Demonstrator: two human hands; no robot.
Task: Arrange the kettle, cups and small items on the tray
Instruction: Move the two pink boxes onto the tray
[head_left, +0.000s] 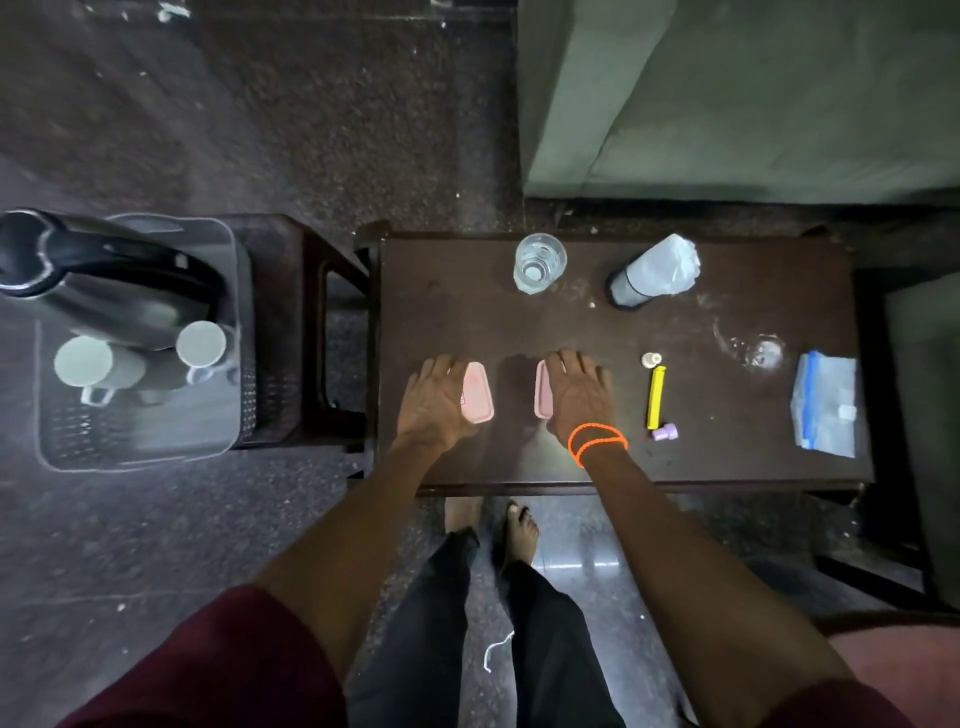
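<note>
Tray, grey perforated plastic (78, 441), sits far left on a stool, already holding the steel kettle (104, 291) and two cups (83, 361). My left hand (434, 397) and right hand (576, 395) lie flat, fingers spread, each covering a pink plastic case (478, 392). I'd curl fingers under the edges, then carry both leftward.

The left hand (434, 400) rests flat on the dark table (727, 457), touching one pink case (477, 393); the right hand (577, 397) lies flat, touching a second pink case (543, 397). The kettle (98, 280) and two cups (85, 364) stand in the grey tray (140, 441) at left.
</note>
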